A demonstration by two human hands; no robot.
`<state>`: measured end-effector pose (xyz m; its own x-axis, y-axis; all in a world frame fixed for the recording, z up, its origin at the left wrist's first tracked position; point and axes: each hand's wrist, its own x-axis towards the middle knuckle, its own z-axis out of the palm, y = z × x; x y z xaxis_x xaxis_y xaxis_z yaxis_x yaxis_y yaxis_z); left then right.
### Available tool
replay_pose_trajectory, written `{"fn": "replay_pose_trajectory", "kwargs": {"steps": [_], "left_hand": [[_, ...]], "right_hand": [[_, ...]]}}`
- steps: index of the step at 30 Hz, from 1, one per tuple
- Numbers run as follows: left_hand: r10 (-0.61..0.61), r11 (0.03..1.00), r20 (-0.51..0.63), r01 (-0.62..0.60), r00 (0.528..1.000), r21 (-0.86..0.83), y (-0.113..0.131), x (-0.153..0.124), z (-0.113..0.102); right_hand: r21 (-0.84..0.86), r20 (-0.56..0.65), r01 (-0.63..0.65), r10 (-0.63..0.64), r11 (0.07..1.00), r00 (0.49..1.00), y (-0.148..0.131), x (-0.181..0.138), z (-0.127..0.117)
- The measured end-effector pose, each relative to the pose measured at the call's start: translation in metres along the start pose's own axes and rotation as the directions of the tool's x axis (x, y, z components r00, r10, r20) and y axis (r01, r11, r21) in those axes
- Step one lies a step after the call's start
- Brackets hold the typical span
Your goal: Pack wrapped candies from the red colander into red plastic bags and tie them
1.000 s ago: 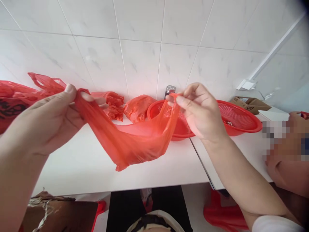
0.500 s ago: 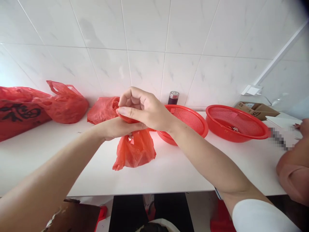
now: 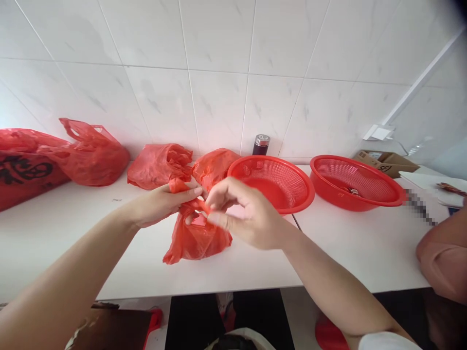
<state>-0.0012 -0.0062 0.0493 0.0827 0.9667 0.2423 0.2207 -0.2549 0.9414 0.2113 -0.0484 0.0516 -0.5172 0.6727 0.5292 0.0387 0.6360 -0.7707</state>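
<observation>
Forearms angle inward; the left hand (image 3: 162, 204) pinches the red bag's (image 3: 200, 240) bunched top, while the right hand (image 3: 251, 214) curls beside it — blurred, so whether it grips I cannot tell. Below both hands, over the white table (image 3: 255, 272), the bag looks squat — thin, crinkled, translucent plastic.

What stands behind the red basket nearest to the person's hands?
Behind the red basket, a dark, silver-topped bottle stands near the tiled wall. The basket covers its base, which cannot be seen.
</observation>
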Motion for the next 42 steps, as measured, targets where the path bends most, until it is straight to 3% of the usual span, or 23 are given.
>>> {"fn": "replay_pose_trajectory", "kwargs": {"steps": [1, 3, 6, 9, 12, 15, 19, 22, 24, 26, 29, 34, 36, 39, 42], "left_hand": [[0.023, 0.999, 0.002, -0.023, 1.0, 0.03, -0.001, -0.002, 0.001], [0.081, 0.992, 0.009, -0.082, 0.997, 0.1, -0.003, -0.006, 0.003], [0.172, 0.958, 0.079, -0.186, 0.982, 0.217, -0.004, -0.013, 0.006], [0.196, 0.873, 0.262, -0.289, 0.945, 0.394, -0.006, -0.018, 0.008], [0.304, 0.767, 0.246, -0.389, 0.921, 0.51, -0.01, -0.022, 0.011], [0.417, 0.738, 0.183, -0.449, 0.89, 0.504, -0.016, -0.024, 0.012], [0.41, 0.764, 0.242, -0.476, 0.88, 0.436, -0.023, -0.029, 0.006], [0.408, 0.745, 0.289, -0.499, 0.866, 0.444, -0.026, -0.036, 0.001], [0.41, 0.721, 0.317, -0.517, 0.855, 0.462, -0.028, -0.041, -0.003], [0.412, 0.706, 0.341, -0.533, 0.845, 0.467, -0.031, -0.044, -0.007], [0.39, 0.681, 0.384, -0.543, 0.837, 0.491, -0.04, -0.042, -0.015], [0.301, 0.673, 0.439, -0.515, 0.847, 0.531, -0.071, -0.036, -0.044], [0.223, 0.718, 0.431, -0.446, 0.874, 0.534, -0.087, -0.038, -0.062], [0.02, 0.772, 0.385, -0.259, 0.923, 0.581, -0.108, -0.046, -0.085], [-0.138, 0.795, 0.296, -0.072, 0.945, 0.603, -0.118, -0.055, -0.085]], "right_hand": [[0.007, 0.029, 0.006, -0.006, 1.0, 1.0, -0.002, -0.001, 0.002], [0.013, -0.027, 0.003, -0.002, 1.0, 1.0, 0.006, 0.002, 0.005], [0.052, -0.112, -0.123, 0.128, 0.991, 0.985, 0.036, 0.011, 0.014], [0.114, -0.086, -0.24, 0.25, 0.964, 0.964, 0.065, 0.016, 0.026], [0.277, -0.081, -0.223, 0.254, 0.934, 0.964, 0.074, 0.013, 0.034], [0.45, 0.018, -0.273, 0.297, 0.85, 0.955, 0.07, 0.006, 0.034], [0.511, 0.146, -0.426, 0.413, 0.747, 0.899, 0.069, -0.001, 0.03], [0.524, 0.22, -0.453, 0.399, 0.721, 0.89, 0.072, -0.004, 0.033], [0.558, 0.186, -0.411, 0.374, 0.72, 0.908, 0.073, -0.005, 0.037], [0.59, 0.049, -0.321, 0.364, 0.741, 0.93, 0.073, -0.005, 0.042], [0.547, -0.144, -0.217, 0.346, 0.809, 0.927, 0.068, -0.005, 0.046], [0.39, -0.155, -0.243, 0.323, 0.888, 0.934, 0.073, -0.02, 0.043], [0.388, -0.182, -0.308, 0.4, 0.869, 0.898, 0.088, -0.035, 0.038], [0.415, -0.233, -0.445, 0.565, 0.794, 0.791, 0.12, -0.061, 0.03], [0.358, -0.281, -0.513, 0.613, 0.781, 0.738, 0.143, -0.074, 0.034]]}}
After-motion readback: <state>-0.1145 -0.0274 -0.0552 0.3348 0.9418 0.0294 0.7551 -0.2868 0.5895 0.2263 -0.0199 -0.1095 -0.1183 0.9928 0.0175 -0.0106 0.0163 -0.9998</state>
